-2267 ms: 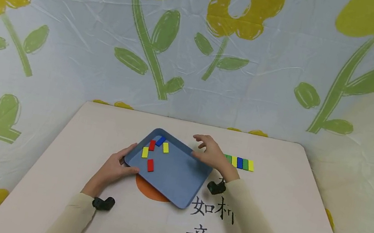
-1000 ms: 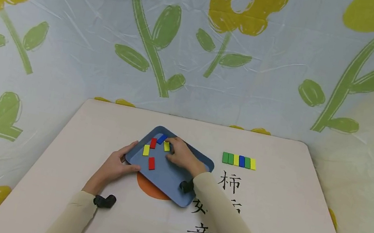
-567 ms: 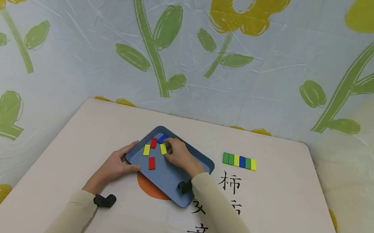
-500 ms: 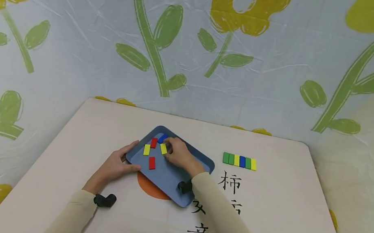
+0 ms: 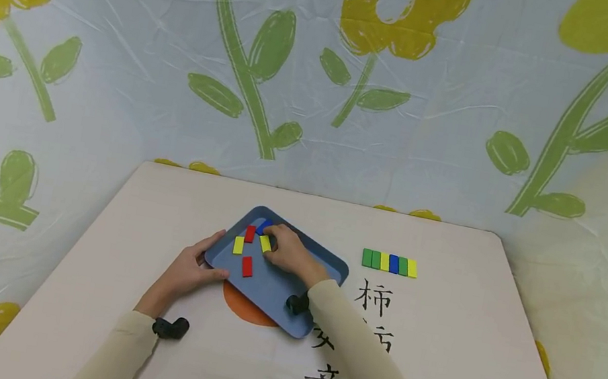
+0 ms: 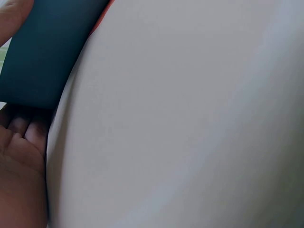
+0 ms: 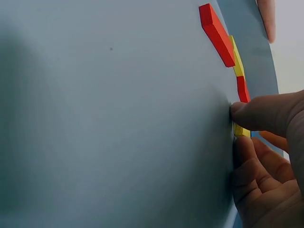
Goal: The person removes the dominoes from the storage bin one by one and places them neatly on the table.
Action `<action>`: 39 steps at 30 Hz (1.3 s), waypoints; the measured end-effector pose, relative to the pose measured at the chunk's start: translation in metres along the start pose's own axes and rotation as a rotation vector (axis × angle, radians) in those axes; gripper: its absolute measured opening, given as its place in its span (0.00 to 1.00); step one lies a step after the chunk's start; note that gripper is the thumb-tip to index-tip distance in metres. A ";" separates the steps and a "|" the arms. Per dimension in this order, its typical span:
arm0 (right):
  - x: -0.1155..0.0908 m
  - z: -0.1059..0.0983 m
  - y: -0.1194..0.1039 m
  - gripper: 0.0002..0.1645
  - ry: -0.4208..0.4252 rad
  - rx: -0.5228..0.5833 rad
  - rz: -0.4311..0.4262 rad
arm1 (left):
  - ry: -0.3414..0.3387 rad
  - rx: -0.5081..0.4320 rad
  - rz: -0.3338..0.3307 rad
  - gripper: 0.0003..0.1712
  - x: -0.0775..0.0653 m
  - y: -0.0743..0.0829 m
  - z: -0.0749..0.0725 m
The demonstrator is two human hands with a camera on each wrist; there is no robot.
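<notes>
Reaching into the tray with the right hand, after hovering over its right-hand rim about two seconds ago. Pinching a yellow block between thumb and fingers, close to the tray's far corner; slid slightly nearer and leftward, and turned a little, since a second ago. Raised or resting on the tray floor: not possible to tell. Gripping the tray's left corner with the left hand, just as before, thumb on the near rim. Set askew on the bench, left of its middle and nearer the far edge than the near one. Back in full sight toward the bench's far right corner, after being partly covered by the right hand: a row of blocks, in order green, green, yellow, blue, green, yellow.

Also in the tray, toward its left end: a red block, a second yellow block just beside, a second red block nearer the bench's near edge, and a blue block, partly hidden by the right hand. Partly covered by the tray: an orange circle. Partly covered by the right sleeve: black characters.
</notes>
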State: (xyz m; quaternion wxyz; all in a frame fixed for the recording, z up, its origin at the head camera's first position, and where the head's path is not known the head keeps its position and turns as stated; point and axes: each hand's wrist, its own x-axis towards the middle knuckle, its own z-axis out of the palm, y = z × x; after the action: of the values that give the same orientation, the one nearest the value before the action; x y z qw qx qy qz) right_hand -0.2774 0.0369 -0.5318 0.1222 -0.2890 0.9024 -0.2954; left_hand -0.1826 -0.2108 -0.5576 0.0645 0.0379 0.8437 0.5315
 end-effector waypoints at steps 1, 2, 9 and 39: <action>-0.001 0.000 -0.001 0.30 0.001 0.000 0.000 | 0.000 0.000 -0.003 0.52 0.000 0.000 0.000; -0.002 -0.001 -0.001 0.30 0.000 0.003 0.001 | 0.000 -0.001 -0.005 0.52 0.000 0.001 0.000; -0.006 -0.005 0.000 0.28 0.022 0.001 -0.021 | 0.003 0.010 0.003 0.52 -0.002 0.002 -0.001; -0.044 -0.063 0.022 0.29 0.126 0.127 -0.015 | 0.009 0.026 -0.007 0.52 -0.002 0.001 0.001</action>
State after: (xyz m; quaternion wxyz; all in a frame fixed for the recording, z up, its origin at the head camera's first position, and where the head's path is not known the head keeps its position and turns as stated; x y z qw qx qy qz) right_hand -0.2765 0.1070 -0.4926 0.0811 -0.2686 0.8855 -0.3704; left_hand -0.1800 -0.2098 -0.5572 0.0620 0.0332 0.8511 0.5203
